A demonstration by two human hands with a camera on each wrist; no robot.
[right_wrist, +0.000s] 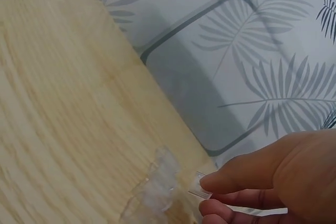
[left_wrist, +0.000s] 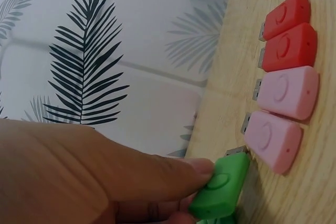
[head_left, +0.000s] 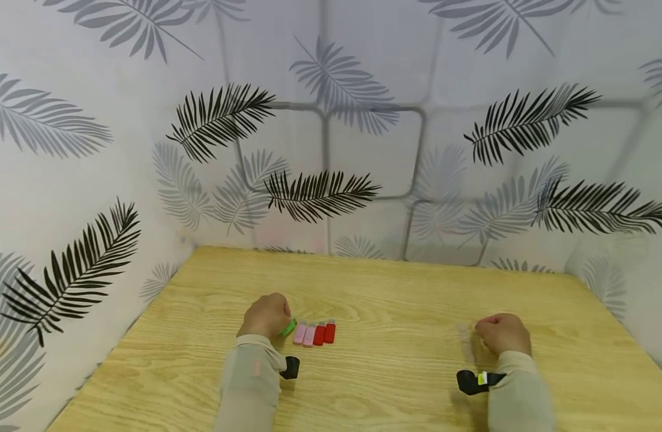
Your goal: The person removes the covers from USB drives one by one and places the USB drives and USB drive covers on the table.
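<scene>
head view: left hand, pale-sleeved forearm toward six o'clock, pinches an oblong green plastic usb stick at its four o'clock. right hand, similarly posed, pinches a small clear plastic cap at nine o'clock.

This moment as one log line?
left hand: pinching green USB stick; right hand: pinching clear plastic piece; row: pink USB sticks, red USB sticks

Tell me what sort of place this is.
Probably an indoor tabletop workspace: a flat, pale wood-grain table, white leaf-printed walls enclosing it, and flat pink and red plastic-looking USB sticks lined up.
</scene>
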